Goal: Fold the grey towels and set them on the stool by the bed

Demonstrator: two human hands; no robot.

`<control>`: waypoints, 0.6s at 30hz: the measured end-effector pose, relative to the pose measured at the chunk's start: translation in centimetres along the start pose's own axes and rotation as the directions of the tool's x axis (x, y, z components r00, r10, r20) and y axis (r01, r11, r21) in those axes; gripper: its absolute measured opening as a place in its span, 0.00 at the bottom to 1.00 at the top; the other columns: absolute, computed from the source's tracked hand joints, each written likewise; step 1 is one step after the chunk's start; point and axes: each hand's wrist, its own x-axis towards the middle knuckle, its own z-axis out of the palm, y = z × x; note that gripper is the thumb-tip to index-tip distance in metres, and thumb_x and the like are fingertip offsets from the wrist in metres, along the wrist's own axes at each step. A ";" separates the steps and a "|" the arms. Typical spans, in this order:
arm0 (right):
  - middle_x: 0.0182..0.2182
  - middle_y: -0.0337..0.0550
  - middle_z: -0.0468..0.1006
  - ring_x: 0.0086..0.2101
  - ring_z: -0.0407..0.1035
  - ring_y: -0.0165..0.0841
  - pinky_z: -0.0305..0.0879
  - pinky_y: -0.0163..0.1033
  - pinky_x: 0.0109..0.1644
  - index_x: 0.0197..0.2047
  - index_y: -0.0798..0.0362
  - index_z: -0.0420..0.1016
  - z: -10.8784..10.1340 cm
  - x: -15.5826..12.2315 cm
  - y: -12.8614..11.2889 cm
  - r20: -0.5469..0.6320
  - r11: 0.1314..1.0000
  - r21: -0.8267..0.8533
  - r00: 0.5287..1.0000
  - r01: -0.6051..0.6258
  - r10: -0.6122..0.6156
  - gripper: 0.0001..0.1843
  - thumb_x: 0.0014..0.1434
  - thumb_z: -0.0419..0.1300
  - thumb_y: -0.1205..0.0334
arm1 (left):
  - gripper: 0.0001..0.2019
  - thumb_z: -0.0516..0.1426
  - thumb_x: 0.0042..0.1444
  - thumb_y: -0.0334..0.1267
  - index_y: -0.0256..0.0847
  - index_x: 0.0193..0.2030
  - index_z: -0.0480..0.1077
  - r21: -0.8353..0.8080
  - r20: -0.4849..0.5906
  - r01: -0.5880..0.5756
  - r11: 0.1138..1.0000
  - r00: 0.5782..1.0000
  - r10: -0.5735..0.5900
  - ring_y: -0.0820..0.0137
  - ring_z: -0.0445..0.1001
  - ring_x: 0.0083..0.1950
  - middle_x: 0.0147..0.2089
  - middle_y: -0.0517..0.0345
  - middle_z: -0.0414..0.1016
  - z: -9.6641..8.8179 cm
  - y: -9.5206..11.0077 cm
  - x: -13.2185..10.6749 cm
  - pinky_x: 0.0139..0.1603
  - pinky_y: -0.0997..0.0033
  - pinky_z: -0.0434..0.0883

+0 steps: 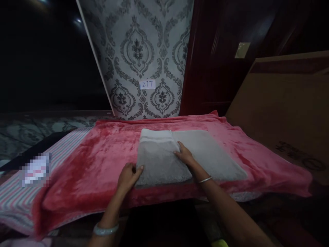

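A grey towel (pixel 161 163) with pale bands near its far edge lies on a pink plush blanket (pixel 108 151). Its left part is folded over the flatter right part (pixel 213 154). My right hand (pixel 185 154) pinches the free edge of the folded layer, near the towel's middle. At the towel's left fold is my left hand (pixel 128 176), its thumb resting on the fabric and its curled fingers on the blanket beside it. A gap shows between that thumb and the fingers.
A striped cloth (pixel 69 147) shows beneath the blanket at left. A large cardboard box (pixel 285 113) stands at right. Behind are a dark screen (pixel 51 58), patterned wallpaper (pixel 137 48) with a "277" label (pixel 147 84), and a dark red panel (pixel 210 68).
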 end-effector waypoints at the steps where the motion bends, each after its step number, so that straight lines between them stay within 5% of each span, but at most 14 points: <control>1: 0.65 0.52 0.68 0.62 0.65 0.42 0.62 0.45 0.65 0.76 0.53 0.51 0.0 0.1 0.0 -0.008 1.000 0.009 1.000 0.010 -0.010 0.42 0.61 0.60 0.64 | 0.23 0.52 0.55 0.60 0.41 0.30 0.72 0.038 0.014 0.008 0.999 1.000 -0.008 0.57 0.76 0.42 0.37 0.47 0.77 0.0 0.3 -0.2 0.42 0.62 0.70; 5: 0.65 0.51 0.68 0.62 0.65 0.40 0.60 0.44 0.67 0.74 0.54 0.55 0.5 0.3 -0.1 -0.064 0.998 -0.022 0.997 0.051 -0.052 0.41 0.58 0.59 0.69 | 0.20 0.54 0.56 0.53 0.37 0.38 0.75 0.099 0.093 0.048 0.994 0.994 -0.057 0.57 0.77 0.43 0.41 0.44 0.78 -0.1 0.9 -1.0 0.41 0.64 0.68; 9: 0.61 0.51 0.73 0.59 0.68 0.40 0.62 0.43 0.64 0.72 0.54 0.58 0.8 0.4 0.0 -0.052 0.997 -0.070 0.998 0.041 -0.045 0.39 0.58 0.58 0.70 | 0.19 0.52 0.57 0.49 0.36 0.41 0.76 -0.106 0.167 0.090 0.990 0.983 -0.071 0.62 0.76 0.37 0.35 0.51 0.80 -0.1 0.2 -1.4 0.37 0.68 0.66; 14: 0.57 0.57 0.74 0.57 0.68 0.47 0.64 0.47 0.61 0.68 0.53 0.66 -0.4 1.6 -1.1 -0.067 0.987 -0.157 0.997 0.030 -0.041 0.36 0.56 0.61 0.72 | 0.20 0.53 0.55 0.51 0.37 0.38 0.76 -0.185 0.111 0.104 0.977 0.990 -0.085 0.61 0.76 0.37 0.34 0.51 0.80 0.2 -0.4 -1.6 0.38 0.67 0.68; 18: 0.60 0.58 0.72 0.59 0.66 0.45 0.61 0.45 0.63 0.62 0.55 0.74 0.1 4.7 -4.5 -0.058 0.975 -0.175 0.987 0.137 -0.149 0.26 0.61 0.60 0.69 | 0.19 0.52 0.55 0.51 0.38 0.40 0.75 -0.218 0.069 0.055 0.974 0.997 -0.041 0.59 0.78 0.40 0.38 0.48 0.81 0.4 -0.5 -2.1 0.43 0.63 0.71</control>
